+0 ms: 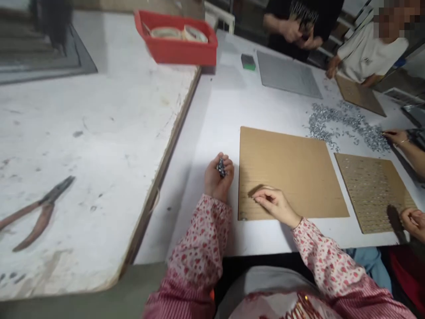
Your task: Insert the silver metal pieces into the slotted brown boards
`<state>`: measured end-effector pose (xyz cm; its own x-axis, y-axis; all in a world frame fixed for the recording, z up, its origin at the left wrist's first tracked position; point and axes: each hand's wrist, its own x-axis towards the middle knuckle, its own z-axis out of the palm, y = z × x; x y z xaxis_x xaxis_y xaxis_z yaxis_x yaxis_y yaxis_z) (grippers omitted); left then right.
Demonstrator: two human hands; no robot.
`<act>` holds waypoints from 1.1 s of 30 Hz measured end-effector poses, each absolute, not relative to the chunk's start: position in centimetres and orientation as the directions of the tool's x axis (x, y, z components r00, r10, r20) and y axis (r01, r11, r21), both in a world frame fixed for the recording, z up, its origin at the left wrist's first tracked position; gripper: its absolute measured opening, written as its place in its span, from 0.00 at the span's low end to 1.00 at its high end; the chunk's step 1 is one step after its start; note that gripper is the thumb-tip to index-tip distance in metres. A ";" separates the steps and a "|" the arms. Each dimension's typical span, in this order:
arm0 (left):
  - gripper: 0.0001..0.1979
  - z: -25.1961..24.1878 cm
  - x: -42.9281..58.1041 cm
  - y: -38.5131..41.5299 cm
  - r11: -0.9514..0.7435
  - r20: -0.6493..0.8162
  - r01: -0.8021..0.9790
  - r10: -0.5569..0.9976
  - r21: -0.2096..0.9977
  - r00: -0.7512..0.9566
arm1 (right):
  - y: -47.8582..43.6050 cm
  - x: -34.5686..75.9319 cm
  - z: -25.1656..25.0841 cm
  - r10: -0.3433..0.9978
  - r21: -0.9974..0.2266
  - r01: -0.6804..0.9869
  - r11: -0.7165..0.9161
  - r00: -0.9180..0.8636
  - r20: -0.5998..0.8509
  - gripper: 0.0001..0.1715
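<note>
My left hand (pixel 215 182) is turned palm up beside the cardboard sheet, its fingers curled round a small heap of shiny metal pieces (pixel 221 167). Over the lower left part of the brown cardboard sheet (pixel 292 164), my right hand (pixel 275 204) has thumb and fingertips pinched together. Whatever sits in that pinch is too small to make out. A tiny metal piece (pixel 244 219) lies at the sheet's lower left corner. Faint rows of slits or marks run along the left side of the sheet.
Loose metal pieces (pixel 345 124) are spread beyond the sheet. A second cardboard (pixel 368 190) with filled rows lies to the right, near other people's hands. Left are a raised white board (pixel 126 155), pliers (pixel 46 208) and a red bin (pixel 182 51) with tape rolls. Two people stand opposite.
</note>
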<state>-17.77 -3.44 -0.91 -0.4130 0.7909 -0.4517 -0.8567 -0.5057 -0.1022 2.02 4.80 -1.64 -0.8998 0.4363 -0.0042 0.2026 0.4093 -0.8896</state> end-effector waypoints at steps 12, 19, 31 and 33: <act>0.14 -1.3 -17.8 -2.7 -0.534 -0.492 -0.839 0.761 -0.103 -0.424 | 1.8 2.0 -2.7 0.333 -0.772 0.126 0.622 -0.936 0.115 0.06; 0.14 -1.5 -17.7 -2.7 -0.523 -0.479 -0.840 0.780 -0.145 -0.403 | 2.4 1.6 -1.9 0.227 -0.707 0.113 0.698 -0.971 0.069 0.08; 0.14 -1.5 -17.6 -2.5 -0.516 -0.492 -0.846 0.776 -0.134 -0.396 | 2.4 1.0 -1.6 0.261 -0.594 0.232 0.770 -0.965 -0.039 0.07; 0.14 -1.5 -17.6 -2.5 -0.517 -0.492 -0.846 0.776 -0.135 -0.396 | 2.4 0.7 -1.3 0.246 -0.582 0.247 0.775 -0.966 -0.081 0.08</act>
